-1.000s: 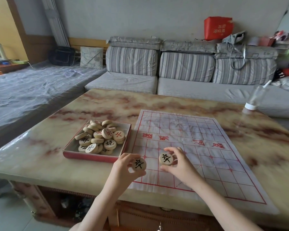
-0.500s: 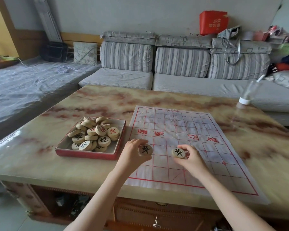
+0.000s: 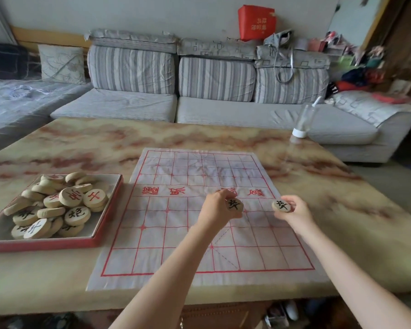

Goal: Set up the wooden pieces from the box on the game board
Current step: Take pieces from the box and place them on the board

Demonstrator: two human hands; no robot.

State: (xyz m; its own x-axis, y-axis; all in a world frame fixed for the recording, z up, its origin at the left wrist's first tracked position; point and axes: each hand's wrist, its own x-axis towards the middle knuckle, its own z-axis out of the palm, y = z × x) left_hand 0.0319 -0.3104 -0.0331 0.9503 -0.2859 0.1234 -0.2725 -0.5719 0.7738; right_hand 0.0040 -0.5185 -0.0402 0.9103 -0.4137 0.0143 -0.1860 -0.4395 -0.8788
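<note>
Bare left hand point(image 3: 220, 207), bare right hand point(image 3: 294, 213), slim bare forearms point(image 3: 171, 276)

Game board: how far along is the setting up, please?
Done: nothing, the board bears no piece. In hand: the left hand grips one black-marked piece, the right hand a second piece. Left: the pile in the box.

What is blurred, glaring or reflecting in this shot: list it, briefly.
Head view: the clear bottle and the clutter at far right are smeared. Head view: the glossy table shows a faint reflection under the bottle. Head view: the black characters on the pieces in the left hand and right hand are legible.
</note>
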